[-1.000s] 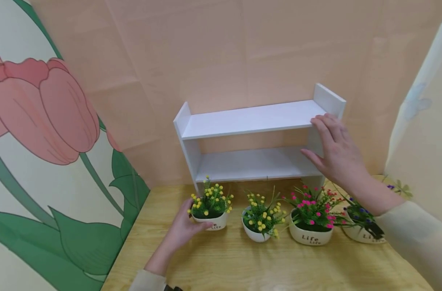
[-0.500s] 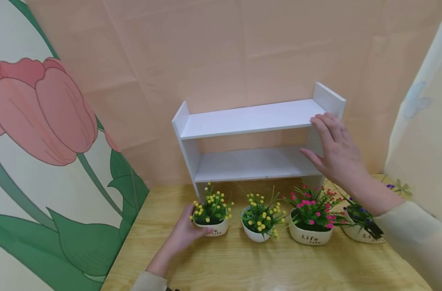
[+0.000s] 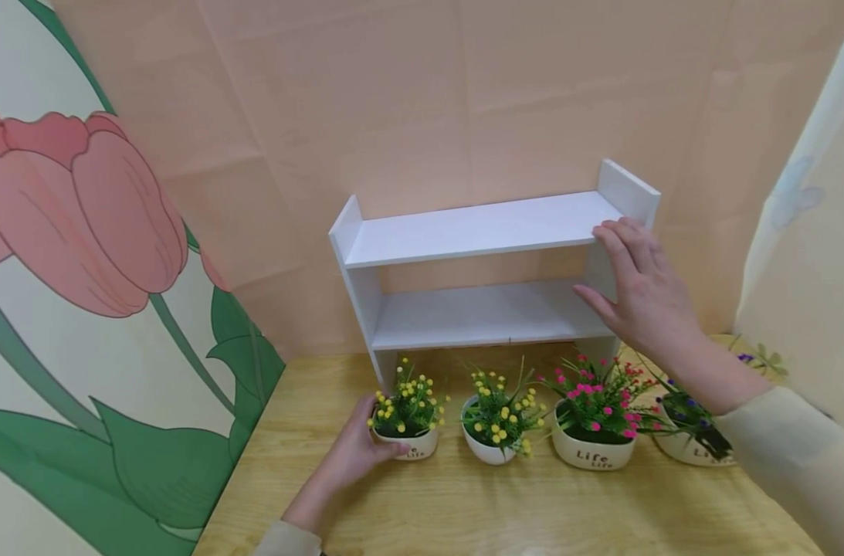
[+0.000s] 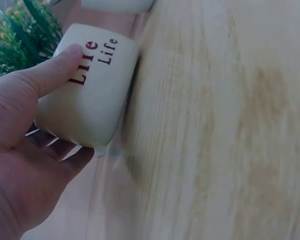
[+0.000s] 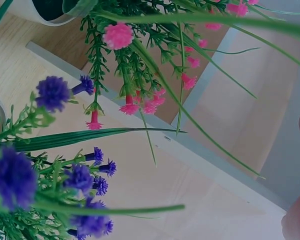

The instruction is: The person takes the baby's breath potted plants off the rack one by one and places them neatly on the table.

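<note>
My left hand (image 3: 357, 448) grips a cream oval flowerpot (image 3: 422, 445) of yellow flowers. Its thumb lies across the printed "Life" front, while the fingers wrap the far side. In the left wrist view the pot (image 4: 102, 95) has its base right at the tabletop. My right hand (image 3: 647, 289) rests at the right end of a white two-tier shelf (image 3: 477, 228), fingertips on the upper board's front edge and thumb held apart below. Only bits of that hand (image 5: 297, 215) show at the right wrist view's edge.
Beside the held pot stand a round white pot (image 3: 489, 452) of yellow flowers, an oval pot (image 3: 591, 454) of pink flowers and a pot (image 3: 693, 448) of purple flowers partly behind my right forearm. The wooden table (image 3: 477, 517) meets a peach backdrop behind the shelf.
My left hand has shifted the yellow-flowered oval pot slightly to the right and toward me, lower in the view. The right hand stays on the shelf.
</note>
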### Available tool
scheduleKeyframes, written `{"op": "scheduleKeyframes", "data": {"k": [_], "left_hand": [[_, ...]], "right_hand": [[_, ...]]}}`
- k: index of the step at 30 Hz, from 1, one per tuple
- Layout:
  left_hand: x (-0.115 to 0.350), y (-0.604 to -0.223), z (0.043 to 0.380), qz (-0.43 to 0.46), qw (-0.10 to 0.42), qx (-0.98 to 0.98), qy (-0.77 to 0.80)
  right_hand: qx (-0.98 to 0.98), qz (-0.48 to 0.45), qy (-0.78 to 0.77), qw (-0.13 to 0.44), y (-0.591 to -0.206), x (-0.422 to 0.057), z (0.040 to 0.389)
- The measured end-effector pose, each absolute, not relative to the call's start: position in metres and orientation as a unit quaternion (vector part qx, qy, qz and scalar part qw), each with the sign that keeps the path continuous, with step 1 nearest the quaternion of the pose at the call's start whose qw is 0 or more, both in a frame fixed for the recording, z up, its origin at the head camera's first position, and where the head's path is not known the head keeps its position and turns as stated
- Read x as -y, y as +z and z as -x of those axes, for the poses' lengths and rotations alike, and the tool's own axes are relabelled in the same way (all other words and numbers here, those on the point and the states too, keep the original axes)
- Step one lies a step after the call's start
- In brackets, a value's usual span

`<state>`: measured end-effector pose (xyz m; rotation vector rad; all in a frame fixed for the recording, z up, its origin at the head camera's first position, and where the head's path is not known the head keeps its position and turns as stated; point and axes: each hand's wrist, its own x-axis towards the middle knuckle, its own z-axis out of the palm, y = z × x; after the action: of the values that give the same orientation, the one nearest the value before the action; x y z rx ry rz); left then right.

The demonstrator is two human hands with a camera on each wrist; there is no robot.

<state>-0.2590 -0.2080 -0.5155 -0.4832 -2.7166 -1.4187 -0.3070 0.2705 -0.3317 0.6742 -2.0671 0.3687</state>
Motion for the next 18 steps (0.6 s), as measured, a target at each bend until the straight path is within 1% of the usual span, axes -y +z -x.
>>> {"op": "scheduleKeyframes", "data": {"k": [11, 18], "left_hand": [[0.2122, -0.5194, 0.2586, 0.159, -0.005, 0.866, -0.473], [0.213, -0.5173, 0.2591, 0.163, -0.007, 0.871, -0.463]], "right_hand": [[0.84, -0.272, 0.148, 0.445, -0.3323, -0.2686, 0.3071], [0.843, -0.274, 0.142, 0.441, -0.3306, -0.2676, 0.3093]]}}
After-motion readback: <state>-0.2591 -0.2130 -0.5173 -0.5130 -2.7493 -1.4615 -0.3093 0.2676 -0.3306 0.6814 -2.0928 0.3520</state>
